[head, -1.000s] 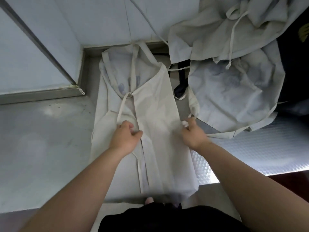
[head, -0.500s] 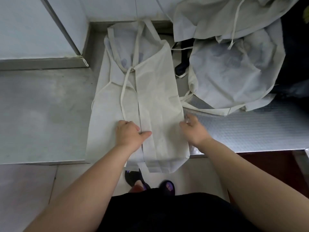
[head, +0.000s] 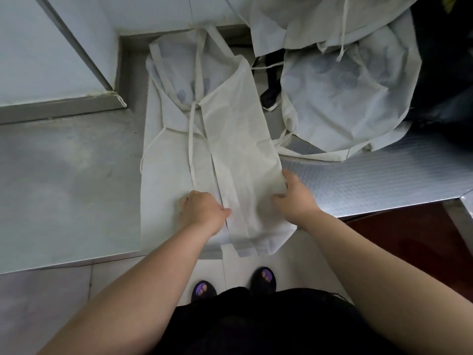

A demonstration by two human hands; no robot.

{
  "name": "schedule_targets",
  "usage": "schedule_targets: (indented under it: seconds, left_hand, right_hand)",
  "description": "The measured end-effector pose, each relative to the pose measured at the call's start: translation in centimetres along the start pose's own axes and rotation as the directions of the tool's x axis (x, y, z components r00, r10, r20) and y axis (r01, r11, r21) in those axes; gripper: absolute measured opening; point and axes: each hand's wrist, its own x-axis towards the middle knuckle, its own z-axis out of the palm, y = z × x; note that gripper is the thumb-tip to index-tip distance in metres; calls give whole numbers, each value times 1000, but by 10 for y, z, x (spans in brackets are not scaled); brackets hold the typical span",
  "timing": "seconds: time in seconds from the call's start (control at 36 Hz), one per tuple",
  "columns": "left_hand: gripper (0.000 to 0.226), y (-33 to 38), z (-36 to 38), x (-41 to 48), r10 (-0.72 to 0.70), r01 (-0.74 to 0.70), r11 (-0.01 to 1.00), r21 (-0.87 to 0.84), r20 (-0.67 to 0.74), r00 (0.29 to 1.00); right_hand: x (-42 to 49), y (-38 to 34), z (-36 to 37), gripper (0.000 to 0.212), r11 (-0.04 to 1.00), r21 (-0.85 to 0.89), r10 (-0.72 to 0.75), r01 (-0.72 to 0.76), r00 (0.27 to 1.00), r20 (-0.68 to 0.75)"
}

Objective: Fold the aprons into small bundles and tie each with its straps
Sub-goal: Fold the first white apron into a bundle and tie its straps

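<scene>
Nearby, heaped aprons (head: 340,98) flank the folded apron (head: 238,129) gripped by left hand (head: 202,211) and right hand (head: 297,198).

steel worktop (head: 64,188), smooth and dull, smudgy on left half. right half is dimpled sheet (head: 378,180), catching bright glare. white panel wall (head: 153,14) along back edge, metal trim (head: 58,108) boxing raised bit at back left corner. pale floor tiles (head: 46,308) below front edge, dark red patch (head: 414,239) under right side. lighting pretty dim overall
</scene>
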Motion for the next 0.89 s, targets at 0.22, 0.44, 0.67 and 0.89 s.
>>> schedule_targets:
  seconds: [0.22,0.44,0.67,0.89]
  left_hand:
    - [33,-21,-3,-7,168,-168,946,-276,-25,985]
    - [10,-40,-11,-1,276,-286,917,-277,-76,958]
    - [11,-41,-8,8,348,-360,922,-141,-107,931]
    - [7,-40,-6,4,350,-364,925,-107,-130,928]
  right_hand:
    - [-24,7,13,51,996,80,54,-49,997,-61]
    - [-44,17,24,27,959,241,162,-150,986,-33]
    - [-59,38,35,24,977,83,190,-194,980,51]
    - [-71,61,45,27,962,167,222,-217,975,-8]
